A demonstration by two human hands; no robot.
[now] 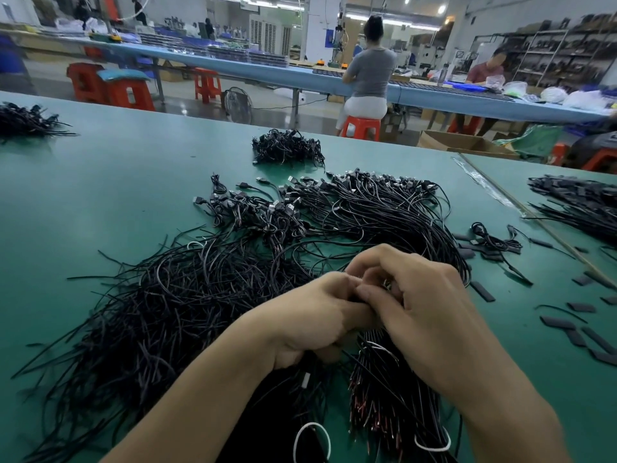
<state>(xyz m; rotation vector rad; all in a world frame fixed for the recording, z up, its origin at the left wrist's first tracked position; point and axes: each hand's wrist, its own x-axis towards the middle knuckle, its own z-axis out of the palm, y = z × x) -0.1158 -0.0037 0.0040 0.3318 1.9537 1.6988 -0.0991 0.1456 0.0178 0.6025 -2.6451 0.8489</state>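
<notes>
A big loose heap of thin black cables [160,305] spreads over the green table [86,195]. My left hand [310,322] and my right hand [424,312] meet above the heap, fingers curled together round a small bunch of black cables [380,382] that hangs below them. What lies between the fingertips is hidden. The bunch's lower ends show bare red and white wires.
Cables with USB plugs [364,198] lie behind the hands, a smaller bundled pile [287,150] farther back. More cable piles sit at far left [23,120] and far right [581,205]. Short black sleeve pieces [574,332] lie scattered right. People sit at a bench beyond.
</notes>
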